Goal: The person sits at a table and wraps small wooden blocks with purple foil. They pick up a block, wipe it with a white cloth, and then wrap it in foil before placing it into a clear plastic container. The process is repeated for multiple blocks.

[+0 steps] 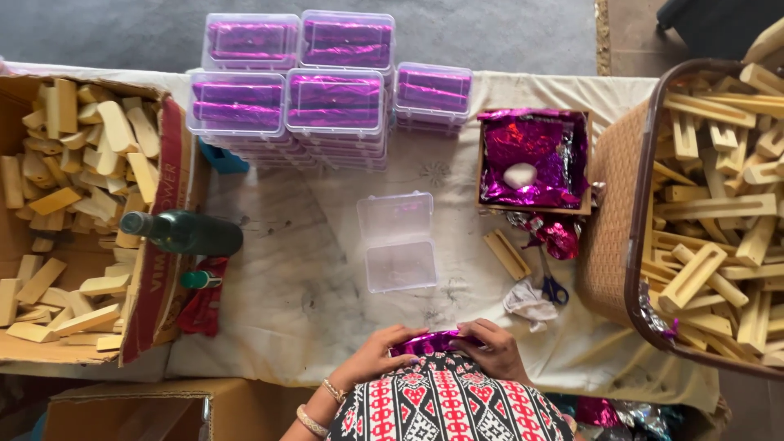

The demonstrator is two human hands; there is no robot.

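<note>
Both hands hold a small block wrapped in shiny purple foil (pixel 431 342) at the near edge of the table, just above my patterned lap. My left hand (pixel 377 355) grips its left end and my right hand (pixel 492 347) covers its right end. An open clear plastic box (pixel 398 241) lies on the white cloth (pixel 310 278) just beyond my hands, its lid flipped back.
Stacks of closed clear boxes with purple contents (pixel 333 100) stand at the far side. A tray of purple foil sheets (pixel 532 159) with a white lump, a wooden piece (pixel 506 254), scissors (pixel 553 286), a dark bottle (pixel 186 232), a cardboard box of wooden blocks (pixel 73 204) and a basket of wooden pieces (pixel 719 212) surround me.
</note>
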